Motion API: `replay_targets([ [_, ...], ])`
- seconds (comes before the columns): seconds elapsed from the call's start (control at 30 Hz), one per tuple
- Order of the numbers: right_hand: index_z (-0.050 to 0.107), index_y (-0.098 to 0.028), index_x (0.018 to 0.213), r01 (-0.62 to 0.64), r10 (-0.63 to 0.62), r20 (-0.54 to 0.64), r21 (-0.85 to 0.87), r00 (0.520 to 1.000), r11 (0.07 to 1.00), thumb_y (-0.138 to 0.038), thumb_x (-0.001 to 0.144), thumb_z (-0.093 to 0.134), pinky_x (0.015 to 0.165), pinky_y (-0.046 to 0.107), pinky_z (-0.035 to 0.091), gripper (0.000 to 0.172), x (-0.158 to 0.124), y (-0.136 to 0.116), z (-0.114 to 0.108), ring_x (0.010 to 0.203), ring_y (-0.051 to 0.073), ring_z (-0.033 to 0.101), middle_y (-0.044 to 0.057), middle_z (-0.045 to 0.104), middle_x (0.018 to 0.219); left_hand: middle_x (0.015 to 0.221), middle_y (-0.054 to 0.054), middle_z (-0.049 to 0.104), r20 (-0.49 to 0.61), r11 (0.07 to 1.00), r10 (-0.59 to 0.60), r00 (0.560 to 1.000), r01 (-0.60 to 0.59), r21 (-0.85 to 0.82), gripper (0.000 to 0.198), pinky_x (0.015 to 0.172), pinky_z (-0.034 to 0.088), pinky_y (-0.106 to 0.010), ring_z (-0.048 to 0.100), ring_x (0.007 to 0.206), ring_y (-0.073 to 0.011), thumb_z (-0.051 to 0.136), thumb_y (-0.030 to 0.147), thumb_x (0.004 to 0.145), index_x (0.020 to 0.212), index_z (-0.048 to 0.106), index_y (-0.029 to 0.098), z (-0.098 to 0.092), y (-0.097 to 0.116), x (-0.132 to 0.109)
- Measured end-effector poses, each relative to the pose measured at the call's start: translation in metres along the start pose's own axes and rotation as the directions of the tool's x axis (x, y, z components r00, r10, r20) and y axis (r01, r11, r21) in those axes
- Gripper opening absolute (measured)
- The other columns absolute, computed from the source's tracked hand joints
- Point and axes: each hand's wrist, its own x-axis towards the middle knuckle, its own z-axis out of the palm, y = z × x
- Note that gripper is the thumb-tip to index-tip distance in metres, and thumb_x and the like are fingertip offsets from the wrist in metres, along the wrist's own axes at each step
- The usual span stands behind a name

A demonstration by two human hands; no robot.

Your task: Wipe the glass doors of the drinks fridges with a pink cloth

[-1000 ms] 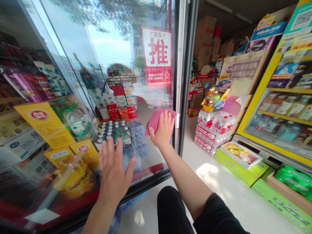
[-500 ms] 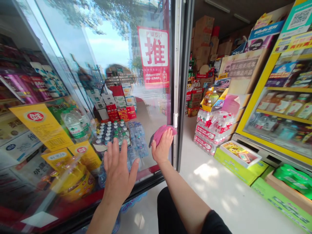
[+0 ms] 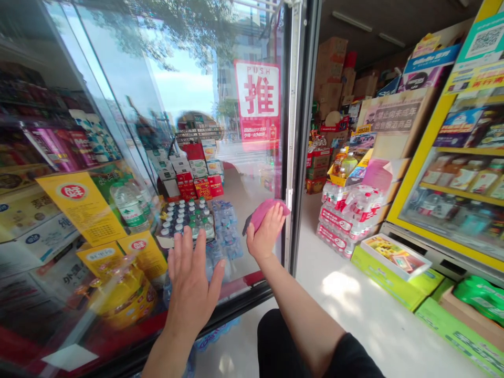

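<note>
A glass door (image 3: pixel 252 178) with a red and white PUSH sign (image 3: pixel 259 97) fills the left and middle of the view. Against the glass, near its right edge, lies a pink cloth (image 3: pixel 264 211) with a grey side showing at its left. My right hand (image 3: pixel 265 233) is pressed flat over the cloth, holding it to the pane. To its left, my left hand (image 3: pixel 192 275) has its fingers spread and holds nothing; whether the palm touches the glass cannot be told. Bottles and yellow boxes show through or in the glass behind it.
The door's dark frame edge (image 3: pixel 305 131) stands just right of the cloth. Beyond it are stacked bottle packs (image 3: pixel 338 226), green boxes (image 3: pixel 388 275) on the floor and a yellow-framed drinks fridge (image 3: pixel 394 202). A black-clad knee (image 3: pixel 275 341) shows at the bottom.
The view has shifted slightly, so the sign and shelves appear lower and further right. Both hands keep nearly the same pose, the right still on the cloth near the door edge.
</note>
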Motion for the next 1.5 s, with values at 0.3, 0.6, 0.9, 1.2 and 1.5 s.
replay_targets([
  [0.3, 0.005, -0.002, 0.177, 0.072, -0.072, 0.008, -0.046, 0.997, 0.996, -0.041, 0.108, 0.048, 0.131, 0.076, 0.025, 0.09, 0.004, 0.01, -0.006, 0.173, 0.043, 0.009, 0.033, 0.023, 0.18, 0.187, -0.02, 0.012, 0.013, 1.0, 0.008, 1.0, -0.007, -0.03, 0.086, 0.135, 0.023, -0.072, 0.009, 0.174, -0.0423, 0.056, 0.04, 0.108, 0.179, 0.011, 0.025, 0.011, 0.012, 0.003],
  [0.6, 0.004, -0.002, 0.176, -0.042, 0.043, 0.02, -0.023, 0.999, 0.999, -0.036, 0.107, 0.048, 0.126, 0.082, 0.027, 0.089, -0.04, 0.01, -0.002, 0.173, 0.045, 0.005, 0.036, 0.018, 0.18, 0.186, -0.021, 0.017, -0.005, 1.0, 0.01, 1.0, -0.01, -0.019, 0.086, 0.135, 0.023, -0.071, 0.012, 0.174, -0.0411, 0.058, 0.037, 0.107, 0.179, 0.012, 0.026, 0.01, 0.014, 0.002],
  [0.9, 0.035, -0.008, 0.172, 0.21, -0.219, 0.109, 0.095, 0.97, 0.973, -0.045, 0.106, 0.053, 0.133, 0.077, 0.02, 0.078, 0.014, -0.12, 0.015, 0.172, 0.041, 0.015, 0.026, 0.034, 0.179, 0.187, -0.02, 0.014, -0.103, 0.999, -0.044, 0.994, 0.042, -0.017, 0.085, 0.136, 0.022, -0.069, 0.012, 0.174, -0.0412, 0.057, 0.039, 0.107, 0.179, 0.013, 0.025, -0.006, -0.002, -0.001],
  [1.2, 0.037, -0.027, 0.173, 0.702, -0.783, 0.273, 0.346, 0.559, 0.622, -0.034, 0.116, 0.04, 0.142, 0.049, 0.019, 0.058, 0.032, -0.162, -0.003, 0.171, 0.018, 0.025, 0.001, 0.032, 0.183, 0.187, -0.02, 0.016, -0.202, 0.996, -0.088, 0.975, 0.091, 0.005, 0.091, 0.136, 0.02, -0.069, 0.012, 0.174, -0.0419, 0.06, 0.042, 0.105, 0.179, 0.01, 0.024, -0.032, -0.022, 0.002],
  [1.5, 0.044, -0.02, 0.17, 0.567, -0.579, 0.255, 0.126, 0.774, 0.814, -0.049, 0.109, 0.052, 0.14, 0.062, 0.012, 0.068, 0.07, -0.043, -0.018, 0.168, 0.032, 0.032, 0.014, 0.045, 0.176, 0.187, -0.019, 0.012, -0.172, 0.998, -0.07, 0.983, 0.069, -0.011, 0.09, 0.137, 0.018, -0.07, 0.012, 0.174, -0.042, 0.059, 0.042, 0.106, 0.179, 0.01, 0.025, -0.032, -0.014, 0.006],
])
